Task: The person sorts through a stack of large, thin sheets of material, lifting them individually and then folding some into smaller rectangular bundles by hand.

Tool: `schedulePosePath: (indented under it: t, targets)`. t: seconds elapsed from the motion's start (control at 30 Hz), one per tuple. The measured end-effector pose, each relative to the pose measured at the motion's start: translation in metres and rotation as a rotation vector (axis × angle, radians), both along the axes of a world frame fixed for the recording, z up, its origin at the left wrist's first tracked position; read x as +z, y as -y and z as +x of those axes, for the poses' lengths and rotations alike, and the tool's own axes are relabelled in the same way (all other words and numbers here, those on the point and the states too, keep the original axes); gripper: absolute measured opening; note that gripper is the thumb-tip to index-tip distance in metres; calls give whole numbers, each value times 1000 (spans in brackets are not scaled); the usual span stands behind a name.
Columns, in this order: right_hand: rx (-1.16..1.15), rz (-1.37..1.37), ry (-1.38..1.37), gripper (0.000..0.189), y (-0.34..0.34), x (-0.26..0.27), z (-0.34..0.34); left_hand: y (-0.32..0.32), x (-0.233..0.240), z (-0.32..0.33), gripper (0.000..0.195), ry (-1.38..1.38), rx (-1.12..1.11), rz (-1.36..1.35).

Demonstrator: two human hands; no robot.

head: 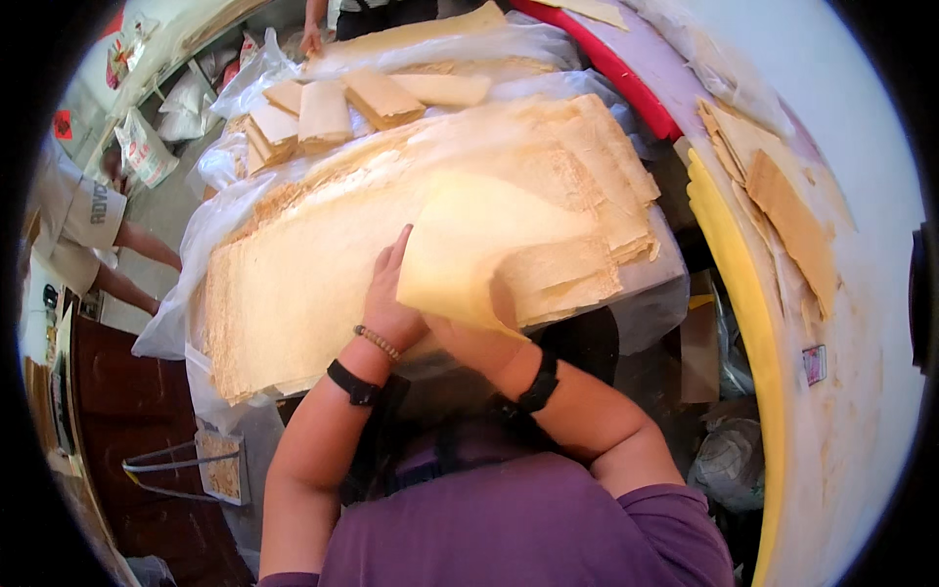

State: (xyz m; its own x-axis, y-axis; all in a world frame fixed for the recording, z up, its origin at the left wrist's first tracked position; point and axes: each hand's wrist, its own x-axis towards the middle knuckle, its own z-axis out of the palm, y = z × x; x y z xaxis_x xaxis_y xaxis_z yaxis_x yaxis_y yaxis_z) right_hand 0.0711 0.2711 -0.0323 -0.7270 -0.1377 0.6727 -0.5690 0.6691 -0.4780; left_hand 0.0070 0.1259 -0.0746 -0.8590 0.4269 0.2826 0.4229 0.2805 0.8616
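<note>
A tall stack of thin, pale-yellow sheets point(301, 293), of paper or dried bean curd skin, lies before me with ragged, flaky edges. One lifted sheet point(462, 242) curls up over the stack near its middle. My right hand point(469, 341) grips this sheet at its near edge; the curl hides most of the fingers. Flat on the stack, just left of the lifted sheet, rests my left hand point(392, 301), with its fingers stretched out and holding nothing.
Folded sheet bundles point(323, 114) lie beyond the stack, on plastic film point(227, 198). A person's hand point(312, 40) touches sheets at the far side; another person point(81, 213) is at left. A yellow-edged table point(741, 308) carrying more sheets point(792, 227) curves along the right.
</note>
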Motion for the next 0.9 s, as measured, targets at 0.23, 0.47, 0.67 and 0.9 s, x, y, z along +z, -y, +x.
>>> schedulePosePath:
  t: [0.23, 0.47, 0.67, 0.9]
  targets:
    - [225, -197, -40, 22, 16, 39, 31, -2, -9, -2, 47, -564, 149, -563]
    - [-251, -460, 306, 28, -14, 0, 5, -15, 32, 19, 83, -465, 168, -779]
    - [-424, -767, 433, 29, -67, 31, -22, -12, 20, 19, 90, -525, 187, -827]
    - [-235, -1258, 238, 31, -111, 31, -44, -15, 27, 19, 84, -556, 174, -833]
